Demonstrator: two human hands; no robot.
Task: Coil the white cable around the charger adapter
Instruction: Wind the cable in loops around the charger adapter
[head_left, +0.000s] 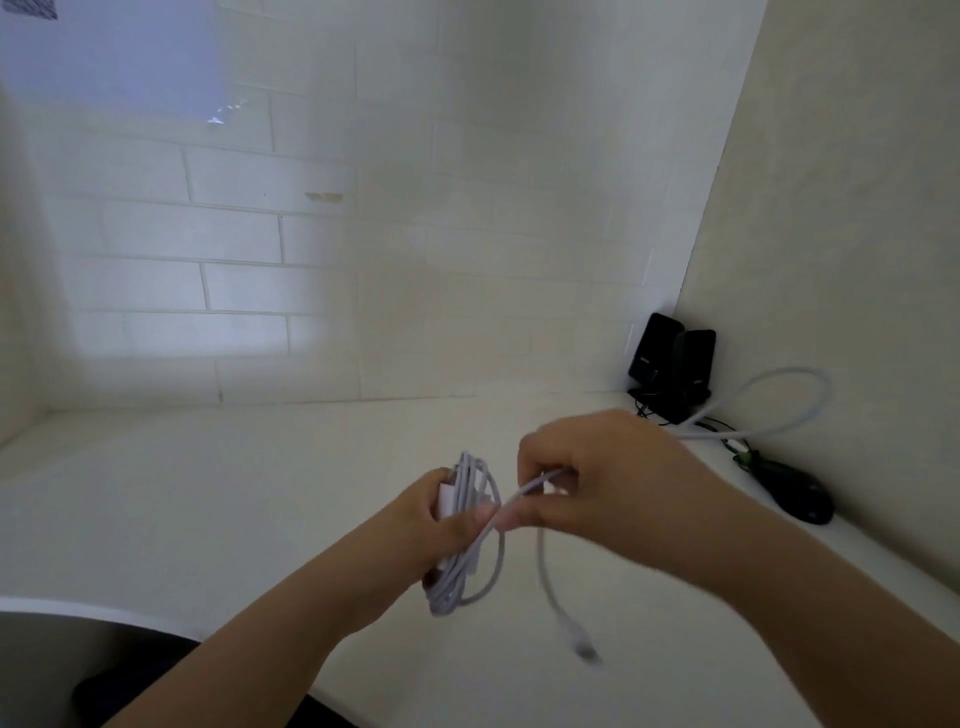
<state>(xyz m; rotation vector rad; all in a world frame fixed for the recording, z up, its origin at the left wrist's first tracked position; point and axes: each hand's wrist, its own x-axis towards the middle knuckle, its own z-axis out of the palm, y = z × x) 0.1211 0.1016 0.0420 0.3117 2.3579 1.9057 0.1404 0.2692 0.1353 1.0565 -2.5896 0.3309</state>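
While L hand (423, 525) grips coiled adapter (445, 501), R hand (587, 483) pinches cable (543, 561).

A white desk surface (260, 493) fills the lower part of the view, its near edge curving at the lower left. Behind it rises a white brick-patterned wall (234, 234), where a pale bluish patch of light (171, 291) falls across the left bricks. A plain cream side wall (841, 182) meets it at the right. Two small black speakers (670, 364) stand in the surface's far right corner.
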